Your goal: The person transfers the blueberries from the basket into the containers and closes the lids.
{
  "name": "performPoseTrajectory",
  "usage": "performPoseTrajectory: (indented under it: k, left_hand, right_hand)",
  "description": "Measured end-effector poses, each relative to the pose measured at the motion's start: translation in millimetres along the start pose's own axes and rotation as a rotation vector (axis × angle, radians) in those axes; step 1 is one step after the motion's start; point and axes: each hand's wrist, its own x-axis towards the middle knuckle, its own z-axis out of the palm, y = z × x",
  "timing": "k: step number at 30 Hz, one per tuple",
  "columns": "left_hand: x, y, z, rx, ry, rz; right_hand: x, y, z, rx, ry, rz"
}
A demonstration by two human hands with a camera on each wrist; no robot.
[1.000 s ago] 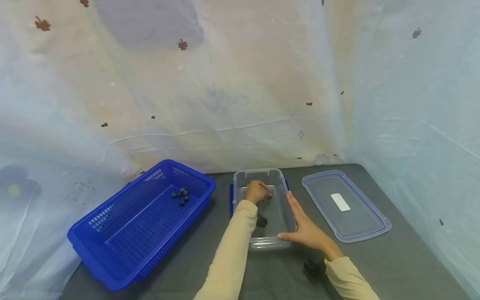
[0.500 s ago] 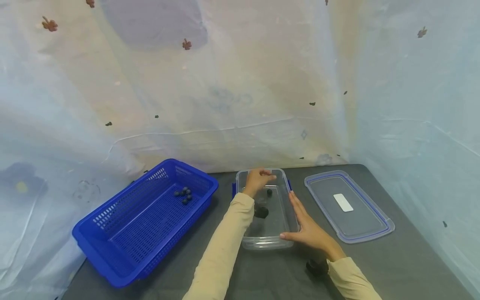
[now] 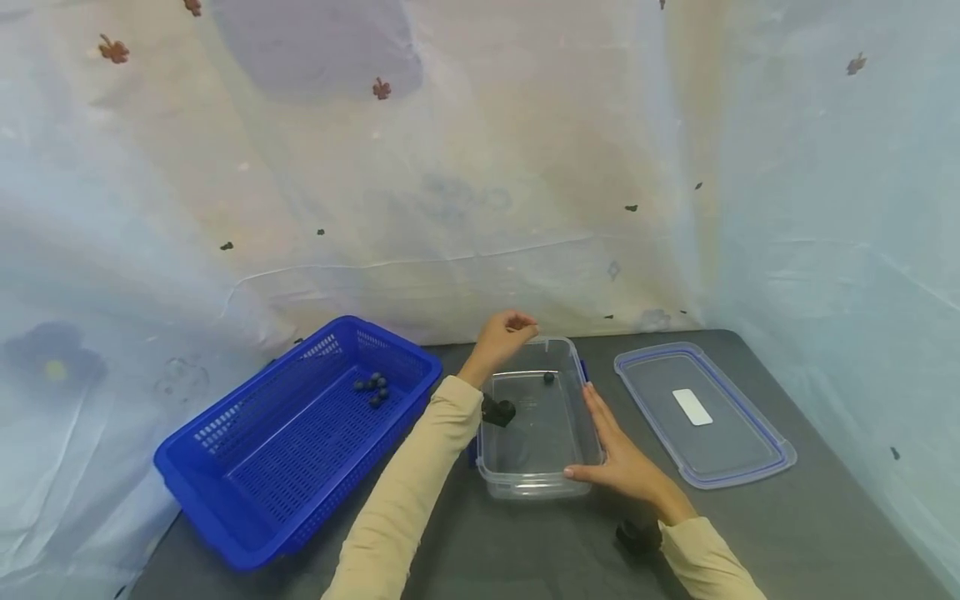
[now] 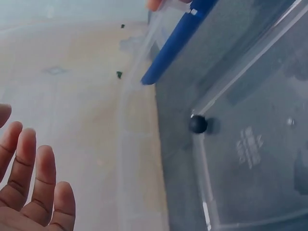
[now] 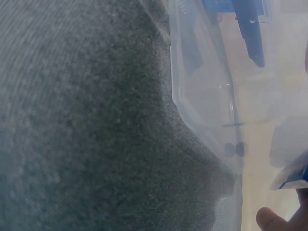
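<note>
Left hand curled – whether it pinches anything, too small to tell

We can read no words or numbers anywhere. The white label on the clear blue-rimmed plastic lid looks blank. The embossed mark on the clear plastic container's floor is illegible.

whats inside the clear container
One small dark ball lies in the clear container, toward the far end. The left sleeve covers its near-left corner, hiding anything there.

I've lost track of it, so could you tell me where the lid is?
In the head view the lid lies flat on the table, right of the clear box.
</note>
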Motion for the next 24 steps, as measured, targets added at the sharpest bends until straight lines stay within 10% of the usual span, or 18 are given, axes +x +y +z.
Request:
performPoseTrajectory:
  k: [24]
  left_hand:
    - [-47.2, -11.8, -111.9, 0.042, 0.026, 0.017]
  right_hand:
    - [4.8, -1.9, -7.2, -0.110, -0.005, 0.007]
